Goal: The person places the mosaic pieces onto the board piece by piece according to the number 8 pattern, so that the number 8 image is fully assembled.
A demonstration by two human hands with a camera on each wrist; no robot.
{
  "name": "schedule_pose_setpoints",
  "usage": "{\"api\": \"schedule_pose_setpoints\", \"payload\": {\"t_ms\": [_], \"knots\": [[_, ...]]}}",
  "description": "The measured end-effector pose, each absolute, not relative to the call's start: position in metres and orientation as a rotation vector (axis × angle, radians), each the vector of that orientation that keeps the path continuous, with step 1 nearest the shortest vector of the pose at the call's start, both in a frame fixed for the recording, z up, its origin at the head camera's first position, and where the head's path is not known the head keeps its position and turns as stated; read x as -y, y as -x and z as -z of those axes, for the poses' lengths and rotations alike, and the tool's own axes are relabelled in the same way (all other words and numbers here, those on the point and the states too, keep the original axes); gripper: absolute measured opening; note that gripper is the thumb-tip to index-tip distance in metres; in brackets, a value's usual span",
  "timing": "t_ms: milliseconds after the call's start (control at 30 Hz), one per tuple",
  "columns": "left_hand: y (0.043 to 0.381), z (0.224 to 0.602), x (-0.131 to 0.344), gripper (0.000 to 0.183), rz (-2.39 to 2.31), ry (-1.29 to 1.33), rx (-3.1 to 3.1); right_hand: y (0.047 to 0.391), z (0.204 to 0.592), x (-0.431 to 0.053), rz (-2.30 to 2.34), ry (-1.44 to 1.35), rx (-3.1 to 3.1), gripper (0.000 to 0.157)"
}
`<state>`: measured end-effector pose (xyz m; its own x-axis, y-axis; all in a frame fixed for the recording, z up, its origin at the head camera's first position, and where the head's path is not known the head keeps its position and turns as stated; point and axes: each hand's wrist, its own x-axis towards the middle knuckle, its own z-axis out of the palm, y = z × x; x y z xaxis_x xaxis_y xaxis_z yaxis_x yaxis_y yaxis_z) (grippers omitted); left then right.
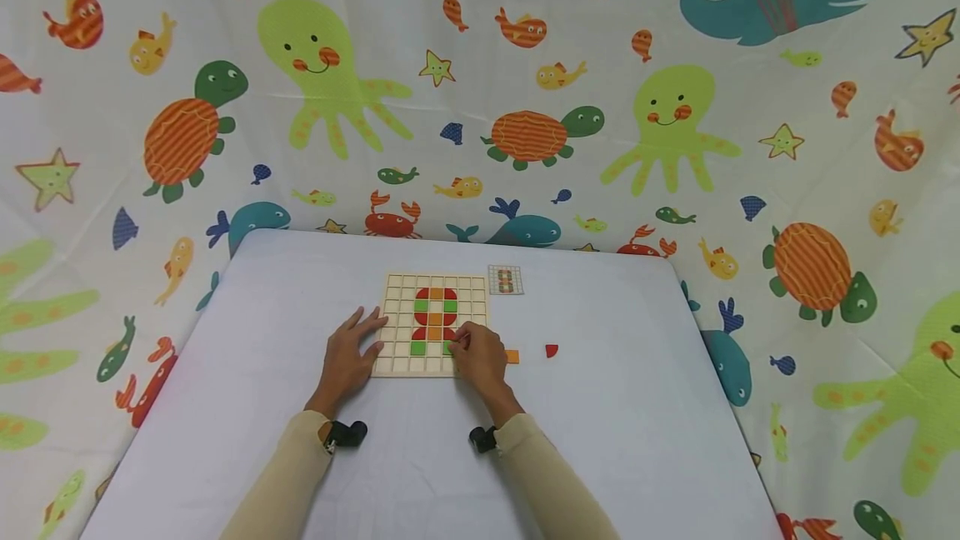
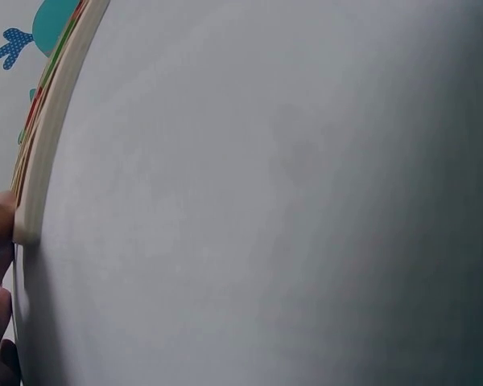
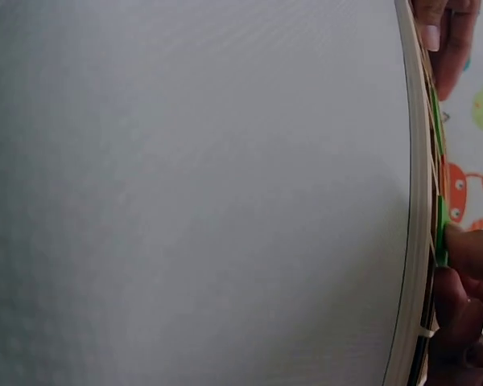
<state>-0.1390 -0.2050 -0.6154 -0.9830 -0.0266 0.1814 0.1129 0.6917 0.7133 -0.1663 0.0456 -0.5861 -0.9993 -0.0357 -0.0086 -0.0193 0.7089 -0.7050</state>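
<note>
A pale wooden grid board [image 1: 397, 363] lies on the table, with red, orange and green tiles set in a column in its middle. My left hand [image 1: 347, 361] rests at the board's left edge, fingers spread and thumb toward the frame. Over the lower right part of the column, my right hand [image 1: 482, 354] pinches a green square tile [image 3: 443, 217] at the grid, its fingertips hiding part of it. Another green square [image 1: 417, 348] sits in the same row to the left.
A small pattern card [image 1: 506, 280] lies beyond the board's upper right corner. To the right of my right hand are an orange square tile [image 1: 513, 357], partly covered, and a red rounded tile [image 1: 552, 351]. A sea-animal cloth hangs behind the white table [image 1: 615, 440].
</note>
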Motion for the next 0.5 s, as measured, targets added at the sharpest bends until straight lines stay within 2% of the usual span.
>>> {"api": "schedule_pose_setpoints", "payload": {"t_ms": [500], "knots": [[0.1394,0.6139,0.2031,0.048,1.163,0.039,2.748,0.1693,0.5799,-0.0456,1.107,0.081,-2.857,0.012]]}}
